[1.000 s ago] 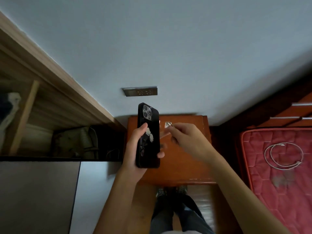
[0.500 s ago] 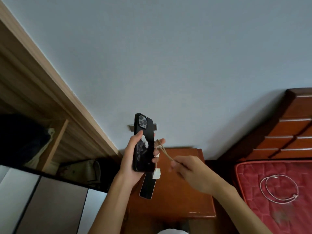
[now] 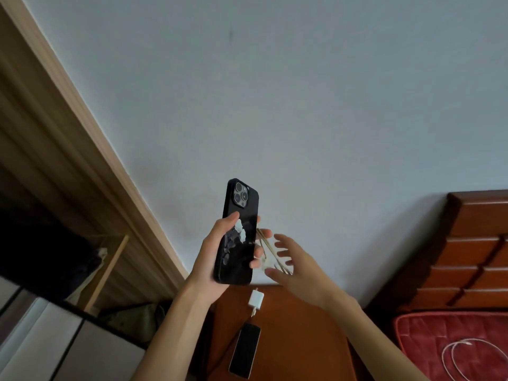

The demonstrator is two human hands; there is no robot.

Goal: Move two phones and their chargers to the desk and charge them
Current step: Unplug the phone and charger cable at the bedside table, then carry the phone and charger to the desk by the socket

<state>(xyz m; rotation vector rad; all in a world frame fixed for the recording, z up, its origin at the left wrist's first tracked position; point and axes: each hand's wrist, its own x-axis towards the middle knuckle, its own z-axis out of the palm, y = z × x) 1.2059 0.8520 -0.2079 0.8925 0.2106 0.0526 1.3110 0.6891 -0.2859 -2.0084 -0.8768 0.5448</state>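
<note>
Head view: the left hand grips a black phone upright and pinches a cable, its plug dangling below. The right hand is spread wide beside the cable, holding nothing. A second phone lies on the nightstand; a white coil lies on the mattress.

A wooden headboard stands far right, a red mattress near it; an open wooden wardrobe fills the left.

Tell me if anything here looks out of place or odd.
One thing: a white cable lies coiled on the red mattress, away from both phones. The black phone is in the left hand; the other phone lies on the nightstand.
</note>
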